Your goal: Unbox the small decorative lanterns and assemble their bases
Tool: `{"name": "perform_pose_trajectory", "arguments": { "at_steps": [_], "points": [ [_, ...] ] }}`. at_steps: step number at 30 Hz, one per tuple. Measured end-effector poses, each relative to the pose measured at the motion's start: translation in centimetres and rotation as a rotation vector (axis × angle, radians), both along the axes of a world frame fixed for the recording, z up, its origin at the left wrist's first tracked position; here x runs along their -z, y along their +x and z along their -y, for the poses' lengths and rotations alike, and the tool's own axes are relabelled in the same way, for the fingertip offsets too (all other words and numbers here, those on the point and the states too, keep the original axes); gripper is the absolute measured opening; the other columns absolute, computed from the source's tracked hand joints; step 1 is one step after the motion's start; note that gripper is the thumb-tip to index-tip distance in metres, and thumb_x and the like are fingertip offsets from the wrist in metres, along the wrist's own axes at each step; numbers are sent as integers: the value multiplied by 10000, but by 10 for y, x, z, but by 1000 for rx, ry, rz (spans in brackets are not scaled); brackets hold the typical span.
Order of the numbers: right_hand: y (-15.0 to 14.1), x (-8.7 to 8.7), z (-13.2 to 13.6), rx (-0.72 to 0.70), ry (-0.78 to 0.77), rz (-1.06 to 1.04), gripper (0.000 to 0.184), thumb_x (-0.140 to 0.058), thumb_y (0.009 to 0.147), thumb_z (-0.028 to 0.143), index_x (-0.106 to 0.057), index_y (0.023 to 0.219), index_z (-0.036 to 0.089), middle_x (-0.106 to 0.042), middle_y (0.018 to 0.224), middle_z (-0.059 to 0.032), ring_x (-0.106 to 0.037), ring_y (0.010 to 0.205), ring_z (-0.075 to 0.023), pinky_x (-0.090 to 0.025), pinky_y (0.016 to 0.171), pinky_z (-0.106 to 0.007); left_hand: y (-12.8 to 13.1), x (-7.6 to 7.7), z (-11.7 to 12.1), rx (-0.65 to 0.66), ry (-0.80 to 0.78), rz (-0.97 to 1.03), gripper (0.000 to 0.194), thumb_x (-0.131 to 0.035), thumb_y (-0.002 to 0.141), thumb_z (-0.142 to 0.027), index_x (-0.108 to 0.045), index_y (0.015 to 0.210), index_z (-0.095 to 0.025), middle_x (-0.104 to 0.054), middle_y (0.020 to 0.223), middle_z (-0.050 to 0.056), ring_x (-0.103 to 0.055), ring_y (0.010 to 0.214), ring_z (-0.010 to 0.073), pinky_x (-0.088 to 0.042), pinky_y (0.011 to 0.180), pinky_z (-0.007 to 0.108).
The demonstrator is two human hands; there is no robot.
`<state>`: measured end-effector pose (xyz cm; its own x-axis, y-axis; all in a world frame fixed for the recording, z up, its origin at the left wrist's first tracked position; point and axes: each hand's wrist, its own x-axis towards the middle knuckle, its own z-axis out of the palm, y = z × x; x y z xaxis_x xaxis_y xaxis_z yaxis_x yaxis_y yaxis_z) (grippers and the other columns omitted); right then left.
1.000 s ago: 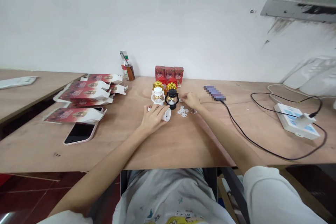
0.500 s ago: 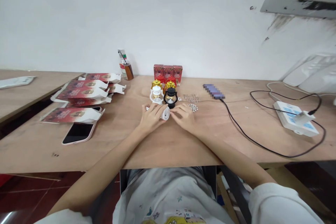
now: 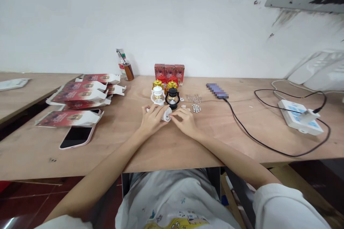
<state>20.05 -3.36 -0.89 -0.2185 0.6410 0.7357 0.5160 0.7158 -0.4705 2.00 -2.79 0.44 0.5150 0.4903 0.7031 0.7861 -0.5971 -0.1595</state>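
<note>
Both hands now serve one white lantern-like piece before the black miniature lantern: our left hand curls round it, our right hand, come from beside the silvery discs, bunches its fingertips at the hollow end, hold unclear.

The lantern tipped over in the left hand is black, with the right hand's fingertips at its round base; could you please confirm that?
Not quite: the head view shows that the lantern tipped over in the left hand is white, with the fingertips of the right hand at its round base.
</note>
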Motion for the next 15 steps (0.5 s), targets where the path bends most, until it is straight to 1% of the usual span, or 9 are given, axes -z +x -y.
{"name": "perform_pose_trajectory", "arguments": {
  "at_steps": [5, 8, 10, 12, 15],
  "points": [
    [-5, 1, -1, -49, -361, -264, 134, -617, 786, 308, -683, 754, 196, -680, 756, -33, -589, 691, -157, -441, 661, -285, 0, -1, 1, 8, 38, -7, 401, -508, 871, -409, -578, 1182, -165, -690, 1067, 118, -590, 871, 240, -273, 756, 372],
    [-6, 3, -4, -122, -544, -404, 179, -650, 736, 371, -684, 731, 196, -685, 744, -32, -582, 677, -159, -439, 666, -289, 0, -1, 1, 4, 47, -15, 378, -495, 881, -381, -581, 1181, -167, -690, 1067, 116, -594, 871, 237, -277, 749, 374],
    [-6, 2, -5, -199, -634, -456, 217, -678, 693, 412, -682, 698, 195, -683, 727, -26, -582, 694, -162, -437, 693, -295, 0, -1, 1, 4, 46, -20, 372, -491, 884, -369, -578, 1188, -173, -690, 1070, 110, -597, 876, 234, -281, 751, 377],
    [-6, 1, -5, -251, -715, -484, 250, -700, 656, 440, -680, 670, 191, -671, 695, -16, -562, 673, -150, -424, 680, -289, 0, -1, 2, -1, 46, -28, 369, -485, 888, -360, -575, 1195, -178, -688, 1076, 107, -599, 885, 231, -287, 760, 380],
    [-6, -1, -4, -247, -804, -536, 263, -712, 632, 440, -681, 655, 179, -623, 626, 3, -493, 584, -111, -377, 599, -262, 1, -1, 2, -1, 84, -46, 349, -478, 895, -333, -579, 1188, -173, -690, 1080, 101, -603, 877, 224, -283, 770, 381]
  ]
}}
